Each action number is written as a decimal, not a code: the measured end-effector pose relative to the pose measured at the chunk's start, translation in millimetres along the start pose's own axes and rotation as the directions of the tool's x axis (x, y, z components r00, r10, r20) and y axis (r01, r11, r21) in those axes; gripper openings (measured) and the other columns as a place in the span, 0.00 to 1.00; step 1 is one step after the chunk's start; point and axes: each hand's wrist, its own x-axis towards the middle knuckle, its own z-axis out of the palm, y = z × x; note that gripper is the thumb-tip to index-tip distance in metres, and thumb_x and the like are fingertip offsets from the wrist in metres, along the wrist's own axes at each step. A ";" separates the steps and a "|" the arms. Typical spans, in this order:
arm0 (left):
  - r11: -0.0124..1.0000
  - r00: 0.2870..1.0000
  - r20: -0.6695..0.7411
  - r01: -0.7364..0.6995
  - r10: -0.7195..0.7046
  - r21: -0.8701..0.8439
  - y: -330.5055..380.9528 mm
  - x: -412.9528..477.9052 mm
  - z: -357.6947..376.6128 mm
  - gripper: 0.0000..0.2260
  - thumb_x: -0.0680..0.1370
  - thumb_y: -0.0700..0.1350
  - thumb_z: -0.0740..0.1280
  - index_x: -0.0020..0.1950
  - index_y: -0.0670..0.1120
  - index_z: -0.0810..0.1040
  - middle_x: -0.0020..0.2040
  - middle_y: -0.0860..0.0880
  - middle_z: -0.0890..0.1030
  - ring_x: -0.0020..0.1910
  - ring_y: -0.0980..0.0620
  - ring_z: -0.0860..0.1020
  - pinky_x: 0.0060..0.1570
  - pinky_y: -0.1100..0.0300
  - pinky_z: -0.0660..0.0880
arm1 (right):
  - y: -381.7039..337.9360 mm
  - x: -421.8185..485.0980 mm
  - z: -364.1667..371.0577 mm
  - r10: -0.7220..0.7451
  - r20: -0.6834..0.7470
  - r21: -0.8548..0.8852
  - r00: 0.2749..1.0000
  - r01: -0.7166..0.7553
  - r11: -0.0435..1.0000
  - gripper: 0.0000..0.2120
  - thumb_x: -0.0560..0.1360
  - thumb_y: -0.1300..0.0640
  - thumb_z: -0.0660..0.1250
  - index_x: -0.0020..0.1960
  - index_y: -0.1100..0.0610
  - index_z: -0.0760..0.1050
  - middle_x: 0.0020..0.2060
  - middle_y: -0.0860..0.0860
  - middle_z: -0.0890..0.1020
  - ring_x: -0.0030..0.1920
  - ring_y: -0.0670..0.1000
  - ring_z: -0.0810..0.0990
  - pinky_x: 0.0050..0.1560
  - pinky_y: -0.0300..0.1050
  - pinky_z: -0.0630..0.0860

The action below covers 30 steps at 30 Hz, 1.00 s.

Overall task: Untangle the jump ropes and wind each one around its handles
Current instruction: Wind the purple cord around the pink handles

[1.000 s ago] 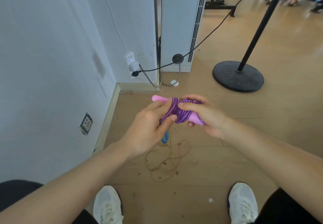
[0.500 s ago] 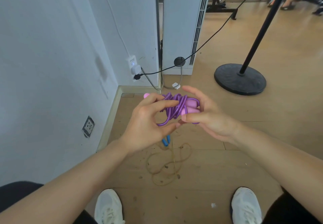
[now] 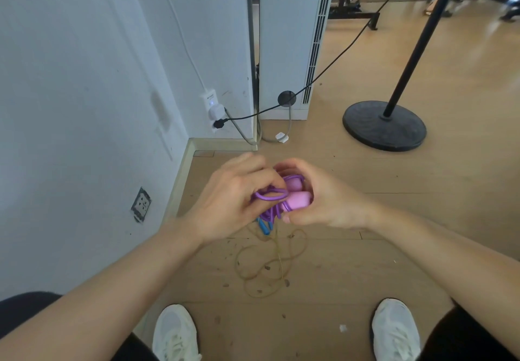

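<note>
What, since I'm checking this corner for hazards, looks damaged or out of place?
The grey wall socket low on the white wall sits tilted, its surround looking chipped. A tan jump rope lies loosely tangled on the wooden floor amid small dark debris.

Room corner, wooden floor [image 3: 422, 220]
White wall [image 3: 70, 107] beside the left hand [image 3: 233, 200]; black stand base [image 3: 384, 125] beyond the right hand [image 3: 323, 200].

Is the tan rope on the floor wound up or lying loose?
Loose: the tan rope sprawls in open loops on the floor, not wound.
</note>
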 end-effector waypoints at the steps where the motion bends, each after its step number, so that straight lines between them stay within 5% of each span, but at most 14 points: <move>1: 1.000 1.000 0.024 -0.004 0.004 0.003 1.1 -0.4 2.9 0.02 0.79 0.44 0.71 0.48 0.47 0.80 0.44 0.55 0.71 0.44 0.50 0.70 0.43 0.57 0.69 | -1.5 -0.3 0.3 -0.007 -0.003 0.015 1.000 0.007 1.000 0.38 0.63 0.63 0.77 0.69 0.53 0.65 0.64 0.48 0.76 0.62 0.44 0.78 0.61 0.45 0.77; 8: 0.870 0.935 0.106 0.354 -0.338 -0.344 2.5 -1.3 13.5 0.12 0.82 0.54 0.60 0.50 0.46 0.73 0.47 0.50 0.70 0.51 0.55 0.70 0.53 0.70 0.66 | -0.4 -0.3 -4.5 0.028 -0.060 0.356 0.998 -0.005 0.934 0.38 0.63 0.67 0.77 0.69 0.54 0.67 0.61 0.54 0.78 0.55 0.50 0.81 0.54 0.47 0.80; 13: 0.705 0.857 0.092 0.473 -0.507 -0.529 7.6 1.6 19.9 0.07 0.81 0.54 0.59 0.47 0.54 0.73 0.47 0.49 0.75 0.49 0.51 0.74 0.53 0.61 0.70 | 1.9 4.4 4.2 0.029 -0.182 0.531 0.983 0.073 0.844 0.21 0.72 0.59 0.72 0.64 0.61 0.74 0.50 0.54 0.84 0.47 0.50 0.81 0.44 0.42 0.76; 17: 0.683 0.857 0.077 0.457 -0.509 -0.569 7.3 0.6 22.2 0.09 0.80 0.54 0.62 0.46 0.51 0.72 0.45 0.49 0.74 0.44 0.55 0.73 0.48 0.62 0.70 | -0.4 0.8 14.4 0.064 -0.181 0.538 0.981 0.044 0.842 0.18 0.79 0.50 0.65 0.65 0.59 0.75 0.51 0.53 0.83 0.48 0.51 0.81 0.48 0.43 0.75; 21: 0.731 0.848 -0.016 0.447 -0.530 -0.515 11.3 -0.7 25.1 0.09 0.80 0.53 0.64 0.43 0.50 0.72 0.41 0.48 0.73 0.40 0.53 0.72 0.43 0.56 0.71 | -9.5 -4.5 22.2 0.099 0.037 0.657 0.994 -0.099 0.747 0.20 0.83 0.45 0.55 0.69 0.54 0.70 0.54 0.68 0.80 0.40 0.62 0.81 0.47 0.54 0.77; 24: 0.761 0.860 -0.012 0.445 -0.510 -0.473 14.1 1.3 24.7 0.11 0.80 0.54 0.63 0.42 0.51 0.71 0.39 0.48 0.73 0.39 0.49 0.72 0.42 0.48 0.73 | -14.5 -6.2 22.9 0.094 0.123 0.629 0.988 -0.151 0.762 0.24 0.82 0.42 0.52 0.67 0.58 0.70 0.47 0.71 0.81 0.36 0.63 0.81 0.47 0.57 0.76; 27: 0.784 0.904 0.060 0.398 -0.422 -0.477 14.7 5.7 20.1 0.12 0.80 0.52 0.63 0.42 0.47 0.71 0.39 0.44 0.74 0.39 0.45 0.74 0.42 0.45 0.74 | -11.9 -3.7 27.9 0.185 -0.027 0.590 0.982 -0.134 0.796 0.25 0.79 0.40 0.61 0.65 0.58 0.70 0.51 0.67 0.83 0.47 0.70 0.81 0.56 0.65 0.76; 30: 0.724 0.886 0.131 0.442 -0.445 -0.530 8.2 10.2 9.6 0.10 0.82 0.46 0.65 0.43 0.44 0.71 0.35 0.47 0.74 0.35 0.46 0.74 0.34 0.51 0.76 | -4.5 2.1 23.3 0.309 -0.178 0.685 0.934 -0.108 0.721 0.15 0.78 0.50 0.67 0.61 0.58 0.74 0.49 0.56 0.83 0.48 0.56 0.82 0.53 0.54 0.77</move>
